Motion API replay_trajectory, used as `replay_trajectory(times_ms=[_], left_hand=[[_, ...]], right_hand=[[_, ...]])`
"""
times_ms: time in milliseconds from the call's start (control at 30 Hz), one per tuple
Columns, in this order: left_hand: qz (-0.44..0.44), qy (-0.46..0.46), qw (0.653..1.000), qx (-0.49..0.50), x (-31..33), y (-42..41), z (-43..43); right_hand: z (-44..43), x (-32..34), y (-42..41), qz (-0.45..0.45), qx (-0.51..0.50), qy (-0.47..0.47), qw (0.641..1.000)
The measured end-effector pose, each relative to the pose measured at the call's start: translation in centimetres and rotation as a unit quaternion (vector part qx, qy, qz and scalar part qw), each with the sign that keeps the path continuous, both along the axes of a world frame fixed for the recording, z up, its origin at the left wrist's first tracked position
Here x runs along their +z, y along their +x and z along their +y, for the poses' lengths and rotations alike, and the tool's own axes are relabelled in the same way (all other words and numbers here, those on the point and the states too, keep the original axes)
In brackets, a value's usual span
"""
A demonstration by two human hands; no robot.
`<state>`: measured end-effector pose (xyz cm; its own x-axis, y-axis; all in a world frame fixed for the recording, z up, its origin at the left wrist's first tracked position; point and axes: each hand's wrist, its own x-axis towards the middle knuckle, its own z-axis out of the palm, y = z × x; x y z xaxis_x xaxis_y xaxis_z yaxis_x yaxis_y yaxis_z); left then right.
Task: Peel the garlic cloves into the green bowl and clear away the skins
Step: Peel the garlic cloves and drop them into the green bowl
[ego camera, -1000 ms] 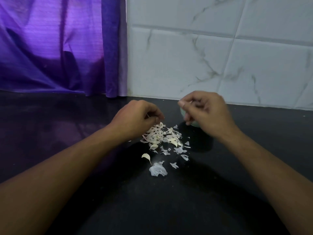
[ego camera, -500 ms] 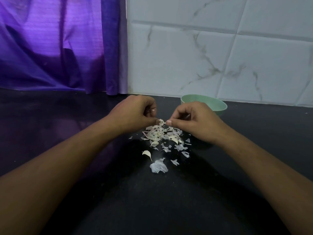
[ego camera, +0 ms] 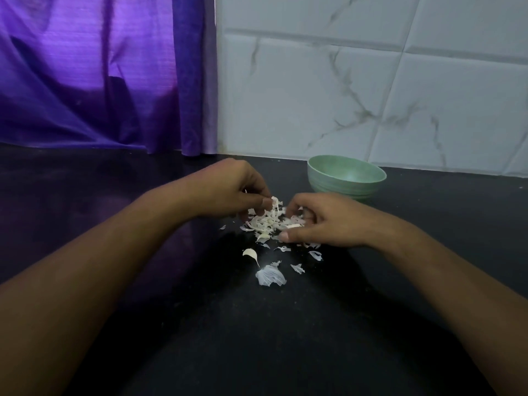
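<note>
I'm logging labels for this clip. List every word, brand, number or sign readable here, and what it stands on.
None: no text can be read. The green bowl, wall tiles, purple curtain and black counter show no word, label, brand or number.

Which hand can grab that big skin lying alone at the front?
Probably the right hand: it sits low at the near edge of the pile, closest to the big skin. The left hand pinches the pile farther back.
</note>
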<state>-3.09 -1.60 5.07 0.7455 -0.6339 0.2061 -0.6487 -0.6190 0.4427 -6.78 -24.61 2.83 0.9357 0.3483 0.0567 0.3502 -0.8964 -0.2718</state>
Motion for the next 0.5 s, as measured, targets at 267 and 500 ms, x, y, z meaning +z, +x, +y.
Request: replay_trajectory(times_ms=[267,500], left_hand=[[0.291,0.112,0.948,-0.062,1.5,-1.2,1.7],[0.272,0.15,0.949,-0.061,0.5,-1.2,0.7]], right_hand=[[1.1,-1.2,0.4,-0.007,0.077,0.127,0.989],[0.6,-1.2,0.5,0.043,0.06,0.22,0.973]])
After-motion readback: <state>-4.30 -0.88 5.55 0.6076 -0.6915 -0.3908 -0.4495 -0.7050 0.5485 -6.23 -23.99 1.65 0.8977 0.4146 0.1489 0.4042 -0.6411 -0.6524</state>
